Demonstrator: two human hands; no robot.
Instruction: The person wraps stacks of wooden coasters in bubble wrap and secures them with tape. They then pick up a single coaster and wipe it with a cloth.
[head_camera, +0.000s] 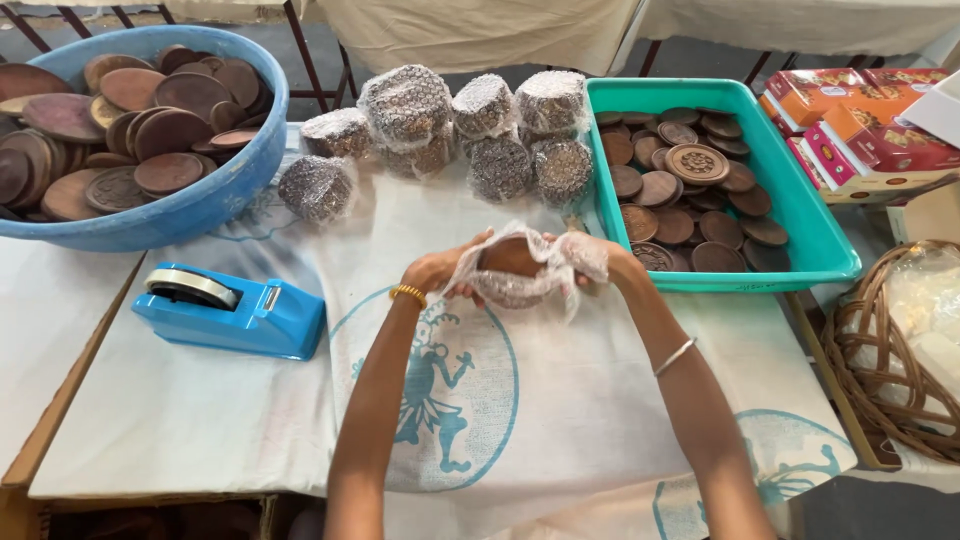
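Note:
Both my hands meet over the middle of the cloth-covered table (200, 410). My left hand (438, 270) and my right hand (598, 258) hold a round brown wooden piece (508, 258) half wrapped in a sheet of bubble wrap (520, 285). The wrap folds over the piece and trails under my fingers. A gold bangle sits on my left wrist, a silver one on my right forearm.
Several bubble-wrapped bundles (450, 130) are piled at the back. A blue basin (190, 210) of wooden discs stands back left, a teal tray (810, 230) of discs to the right. A blue tape dispenser (235, 310) lies left. Red boxes (860, 125) and a wicker basket (880, 370) sit far right.

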